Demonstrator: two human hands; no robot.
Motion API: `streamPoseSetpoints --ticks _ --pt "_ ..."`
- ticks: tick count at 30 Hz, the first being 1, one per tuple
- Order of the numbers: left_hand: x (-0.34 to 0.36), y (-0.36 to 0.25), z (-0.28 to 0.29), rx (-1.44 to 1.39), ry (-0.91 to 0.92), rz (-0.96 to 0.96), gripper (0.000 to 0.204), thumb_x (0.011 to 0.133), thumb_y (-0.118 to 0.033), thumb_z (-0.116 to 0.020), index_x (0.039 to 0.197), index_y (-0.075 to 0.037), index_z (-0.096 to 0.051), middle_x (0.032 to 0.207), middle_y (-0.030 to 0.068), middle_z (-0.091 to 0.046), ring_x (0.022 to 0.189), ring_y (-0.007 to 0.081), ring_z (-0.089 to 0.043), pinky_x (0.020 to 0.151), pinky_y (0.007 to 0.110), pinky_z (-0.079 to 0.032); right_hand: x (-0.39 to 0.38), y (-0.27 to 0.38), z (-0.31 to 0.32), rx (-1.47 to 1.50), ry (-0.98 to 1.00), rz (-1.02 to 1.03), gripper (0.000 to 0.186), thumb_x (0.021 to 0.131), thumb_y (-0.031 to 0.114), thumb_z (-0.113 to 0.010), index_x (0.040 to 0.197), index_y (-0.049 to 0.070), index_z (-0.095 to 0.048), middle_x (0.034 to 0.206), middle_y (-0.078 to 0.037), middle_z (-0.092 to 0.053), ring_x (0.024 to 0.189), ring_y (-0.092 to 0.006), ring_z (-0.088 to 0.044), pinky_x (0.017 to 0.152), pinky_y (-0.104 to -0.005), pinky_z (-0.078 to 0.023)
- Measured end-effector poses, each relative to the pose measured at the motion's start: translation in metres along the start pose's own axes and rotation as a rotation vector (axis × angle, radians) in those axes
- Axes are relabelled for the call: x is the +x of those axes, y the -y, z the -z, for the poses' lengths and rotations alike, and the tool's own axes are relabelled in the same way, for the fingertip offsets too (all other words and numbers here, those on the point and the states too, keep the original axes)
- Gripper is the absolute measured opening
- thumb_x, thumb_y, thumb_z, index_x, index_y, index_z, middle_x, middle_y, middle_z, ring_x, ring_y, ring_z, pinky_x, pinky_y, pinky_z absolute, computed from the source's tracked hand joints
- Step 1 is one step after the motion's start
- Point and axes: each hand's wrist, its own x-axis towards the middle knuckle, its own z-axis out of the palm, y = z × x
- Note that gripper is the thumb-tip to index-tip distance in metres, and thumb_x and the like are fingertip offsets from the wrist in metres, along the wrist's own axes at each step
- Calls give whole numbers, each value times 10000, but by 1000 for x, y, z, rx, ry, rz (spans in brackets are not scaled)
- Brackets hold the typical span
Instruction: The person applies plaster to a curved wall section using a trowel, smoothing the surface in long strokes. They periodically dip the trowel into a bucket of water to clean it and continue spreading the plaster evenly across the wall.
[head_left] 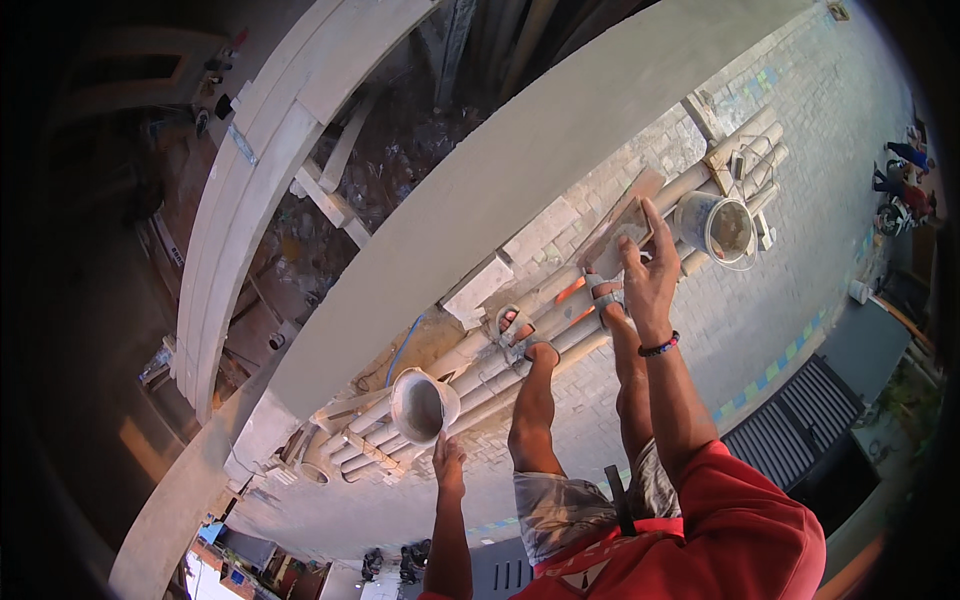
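the right hand (648, 268) holds a float (618, 232) against the wall (520, 160). right of it, a bucket (716, 226) stands on the bamboo poles (560, 325). a second bucket (420, 405) sits just above the left hand (449, 462). both feet (515, 328) stand on the poles.

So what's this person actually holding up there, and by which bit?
The right hand holds a flat plastering float by its near end. The left hand reaches toward a grey bucket; whether it grips it cannot be told.

Distant people (905, 185) too small to tell
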Motion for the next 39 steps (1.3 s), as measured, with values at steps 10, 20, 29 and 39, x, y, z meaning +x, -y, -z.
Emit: streamPoseSetpoints --ticks 10,20,29,39 --pt "-40 12 12 -70 -18 158 634 960 -338 -561 1496 -89 -329 1355 94 -480 1009 222 -560 930 382 -457 58 69 -26 -752 420 328 451 801 168 -658 1229 42 -588 1034 -219 -616 906 -370 -642 766 -453 -541" --pt "-49 22 41 -63 -99 110 555 959 -351 -543 1440 -112 -400 1184 59 -540 919 175 -562 813 332 -481 -32 108 -51 -624 580 359 504 807 173 -665 1287 64 -558 1050 -195 -587 916 -382 -626 761 -448 -550" --pt "-70 43 52 -37 -123 201 554 968 -345 -544 1446 -109 -395 1227 66 -541 933 186 -558 828 333 -492 37 67 -75 -764 389 280 440 784 158 -670 1213 98 -592 1012 -224 -634 824 -390 -661 742 -454 -547" --pt "-65 5 51 22 -56 115 579 973 -346 -546 1466 -99 -369 1218 69 -538 919 189 -546 825 333 -485 -50 74 -28 -87 494 215 555 837 49 -614 1375 80 -487 1039 -167 -599 945 -307 -626 824 -424 -525"
